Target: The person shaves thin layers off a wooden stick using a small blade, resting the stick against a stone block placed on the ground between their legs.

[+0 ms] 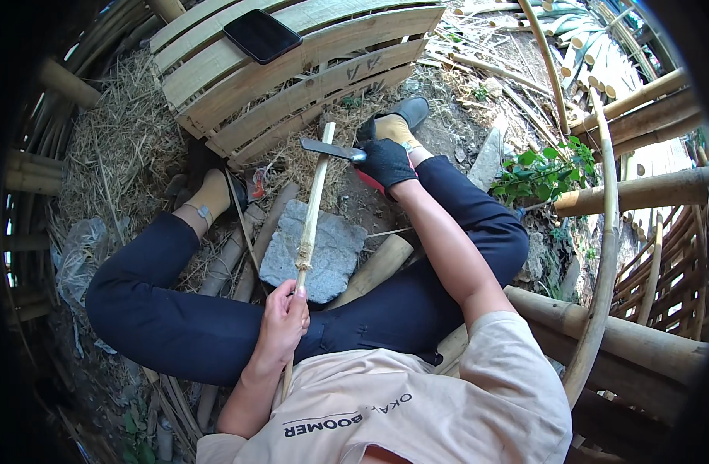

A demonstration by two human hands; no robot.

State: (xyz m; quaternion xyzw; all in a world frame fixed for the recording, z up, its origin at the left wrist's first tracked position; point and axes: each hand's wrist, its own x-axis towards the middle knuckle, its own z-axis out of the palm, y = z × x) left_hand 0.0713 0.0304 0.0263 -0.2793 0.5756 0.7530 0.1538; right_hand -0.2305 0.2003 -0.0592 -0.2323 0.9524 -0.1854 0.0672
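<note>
The bare left hand (283,319) is held close in front of the body, forearm rising from the lower edge, its fingers (298,294) clenched around the near part of a long, thin, pale bamboo stick (313,201). The right arm is stretched out over the right knee toward the far side; the right hand (386,162), in a black glove, is closed around the red handle of a dark, flat-bladed chopping knife (333,149). The blade lies crosswise against the far part of the stick, just short of its far tip.

The stick runs almost straight away from the body — from the left hand, over a flat, rough grey stone slab (331,247) lying on the ground between the legs, to its cut far end near a slatted bamboo panel (292,73). It is light yellow, and a frayed, fibrous knot shows just beyond the gripping fingers. Its near end passes under the hand toward the beige shirt.

The legs, in dark blue trousers, are spread to left and right of the slab. A black rectangular phone (261,35) lies on the slatted panel on the far side. Thick bamboo poles (640,193) are stacked at the right — a small green-leaved plant (541,172) grows just beside them.
</note>
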